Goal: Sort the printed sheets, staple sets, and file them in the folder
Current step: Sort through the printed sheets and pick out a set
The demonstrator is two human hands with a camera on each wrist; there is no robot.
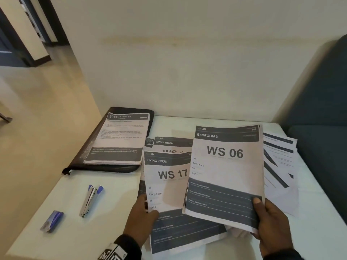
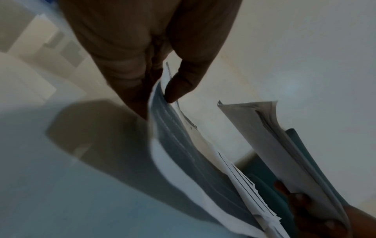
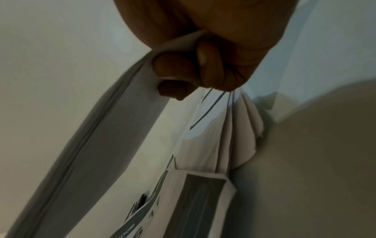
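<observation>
Over the white table (image 1: 105, 186), the right hand (image 1: 272, 224) pinches the raised "WS 06" stack (image 1: 225, 171), thumb on top, while the left hand (image 1: 139, 220) pinches the "WS 17" sheet (image 1: 167, 182); only the right-wrist view shows fingers (image 3: 173, 67) curled beneath.

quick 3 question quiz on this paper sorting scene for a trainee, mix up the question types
1. True or false: the right hand grips the printed stack headed BEDROOM 3, WS 06.
2. The white sheet headed BATHROOM lies on: A) the black zip folder B) the silver stapler with blue ends C) the white table
3. Fill in: the left hand pinches the printed sheet marked WS ___.

Key: 1 true; 2 A; 3 17
</observation>
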